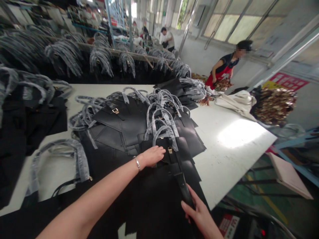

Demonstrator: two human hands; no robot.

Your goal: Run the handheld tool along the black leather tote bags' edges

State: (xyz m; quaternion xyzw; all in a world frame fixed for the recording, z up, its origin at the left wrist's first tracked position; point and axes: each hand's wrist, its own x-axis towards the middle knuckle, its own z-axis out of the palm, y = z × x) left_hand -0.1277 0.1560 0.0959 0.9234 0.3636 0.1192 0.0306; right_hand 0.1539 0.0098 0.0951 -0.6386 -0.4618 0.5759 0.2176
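Note:
My left hand [154, 155] rests on the upper part of a black bag panel [183, 144], its fingers stretched out beside a gold-coloured clasp [170, 150]. Plastic-wrapped handles [164, 127] arch up from that panel just beyond my fingers. Lower right, my right hand [196, 209] is closed on a black leather strip [183, 189], with the thumb on its near side. A large black sheet [149, 199] spreads below both hands; whether the strip is joined to it I cannot tell.
Overlapping black bag pieces [132, 122] with wrapped handles cover the middle of the white table [224, 159]. More bag pieces [45, 116] lie at left. A loose wrapped handle [83, 159] loops nearby. Beyond the table's right end stands a co-worker [224, 68] near gold-brown bundles [276, 104].

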